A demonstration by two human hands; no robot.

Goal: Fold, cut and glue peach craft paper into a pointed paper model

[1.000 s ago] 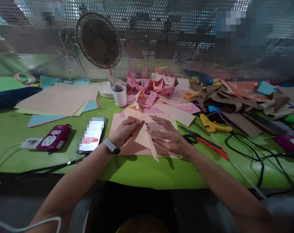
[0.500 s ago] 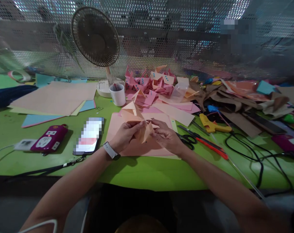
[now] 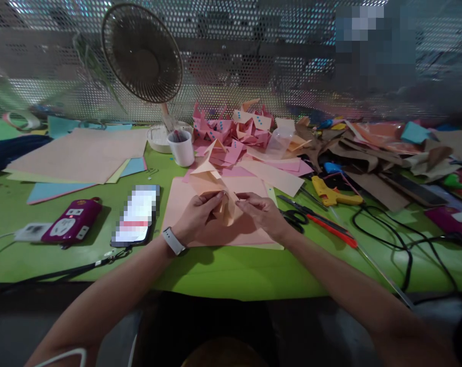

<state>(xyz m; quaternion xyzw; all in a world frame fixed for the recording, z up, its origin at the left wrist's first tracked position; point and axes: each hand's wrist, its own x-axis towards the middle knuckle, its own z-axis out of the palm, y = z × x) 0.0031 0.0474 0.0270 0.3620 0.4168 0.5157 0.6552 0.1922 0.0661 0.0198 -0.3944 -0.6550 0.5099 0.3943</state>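
Note:
A folded peach paper piece (image 3: pixel 226 210) is held between both hands over a stack of pink paper sheets (image 3: pixel 185 224). My left hand (image 3: pixel 200 216) pinches its left side, thumb on top. On the right edge, my right hand (image 3: pixel 259 210) grips the paper between thumb and fingers. The far part of the fold rises in a pointed flap (image 3: pixel 206 176). Some fingertips are hidden behind the paper. Beyond the hands lies a pile of folded pink pieces (image 3: pixel 234 127), a few with blue dots.
At right are black-handled scissors (image 3: pixel 295 219), a red cutter (image 3: pixel 333 230), a yellow glue gun (image 3: pixel 333 193) and black cables (image 3: pixel 402 244). At left lie a phone (image 3: pixel 137 216), a purple power strip (image 3: pixel 74 221) and large paper sheets (image 3: pixel 81 153). A fan (image 3: pixel 142 56) and white cup (image 3: pixel 181 148) stand behind.
The fingers of my right hand have drawn in closer together on the paper's right edge. The folded paper has turned slightly between the hands. The view has shifted a little.

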